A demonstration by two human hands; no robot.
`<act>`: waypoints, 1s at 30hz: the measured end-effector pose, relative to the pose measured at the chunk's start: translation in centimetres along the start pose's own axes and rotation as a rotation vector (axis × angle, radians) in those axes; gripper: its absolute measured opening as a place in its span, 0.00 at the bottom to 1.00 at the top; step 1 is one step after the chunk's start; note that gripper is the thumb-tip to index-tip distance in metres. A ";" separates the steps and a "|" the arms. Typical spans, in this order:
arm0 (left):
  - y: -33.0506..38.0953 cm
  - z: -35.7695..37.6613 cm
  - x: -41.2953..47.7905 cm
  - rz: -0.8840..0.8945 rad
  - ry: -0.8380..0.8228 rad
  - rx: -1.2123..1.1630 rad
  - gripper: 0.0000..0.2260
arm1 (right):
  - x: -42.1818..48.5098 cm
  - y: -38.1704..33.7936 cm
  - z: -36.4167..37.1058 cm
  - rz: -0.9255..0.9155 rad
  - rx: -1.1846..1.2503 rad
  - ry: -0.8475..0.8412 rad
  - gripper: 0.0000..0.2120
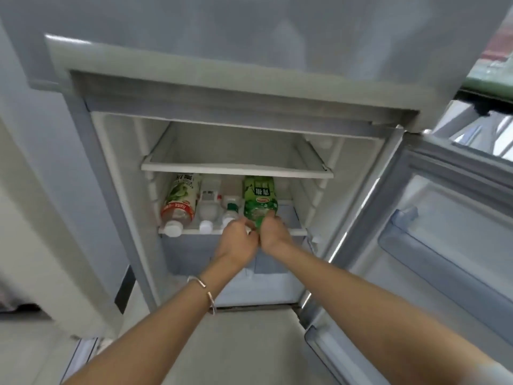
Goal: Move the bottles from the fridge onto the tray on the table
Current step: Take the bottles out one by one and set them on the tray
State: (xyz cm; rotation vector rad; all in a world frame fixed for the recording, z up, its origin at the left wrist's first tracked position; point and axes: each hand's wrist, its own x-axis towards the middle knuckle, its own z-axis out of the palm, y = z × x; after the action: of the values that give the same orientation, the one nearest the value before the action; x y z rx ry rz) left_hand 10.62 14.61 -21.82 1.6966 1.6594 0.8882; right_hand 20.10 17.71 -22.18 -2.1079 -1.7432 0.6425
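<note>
1. Head view, the step in hand: the person reaches both arms into the open fridge [116, 173] and takes hold of the green-labelled bottle [259, 200], which lies on its side on the lower shelf [298, 232], cap end toward the door. This looks like an early pick; no tray or table is in view, so how many bottles have been moved cannot be judged.

2. Right hand [273, 232]: its fingers curl around the neck end of the green-labelled bottle from the right, grasping it.

3. Left hand [238, 237]: it is closed to a loose curl at the cap end of the same bottle, touching it from the left; a silver bangle [204, 294] sits on that wrist. Whether it grips the cap or only steadies it cannot be told.

4. Other bottles on the same shelf, to the left: a red-and-green labelled bottle [179, 202], a clear bottle with a white cap [207, 209], and a small white-capped bottle [230, 211] just beside the left hand. The upper shelf [236, 169] holds nothing visible.

5. Next move, as a judgement: draw the bottle straight out along the shelf without nudging its neighbour, then turn to find the tray.
</note>
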 end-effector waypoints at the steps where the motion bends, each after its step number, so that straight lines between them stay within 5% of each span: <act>1: -0.6 0.1 0.0 -0.021 0.001 -0.014 0.10 | 0.7 -0.1 0.6 0.013 0.020 0.012 0.19; 6: -2.5 -0.2 -0.3 -0.097 -0.031 -0.013 0.13 | 3.9 0.3 2.5 0.108 0.132 0.031 0.32; 16: -2.5 -1.1 -0.2 -0.108 -0.024 -0.038 0.13 | 1.0 2.6 2.8 -0.109 -0.033 0.323 0.14; 23: -0.2 -1.0 0.4 -0.039 -0.014 -0.043 0.21 | -0.2 0.7 -3.5 -0.179 -0.048 0.617 0.14; 30: 3.2 -0.3 -0.7 0.073 -0.045 -0.204 0.27 | -3.5 -0.4 -7.8 -0.392 -0.312 0.662 0.15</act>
State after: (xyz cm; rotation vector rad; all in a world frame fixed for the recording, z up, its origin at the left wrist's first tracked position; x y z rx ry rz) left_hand 12.29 13.73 -19.06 1.6331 1.4328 1.0095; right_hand 23.43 14.64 -14.89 -1.7656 -1.8297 -0.4176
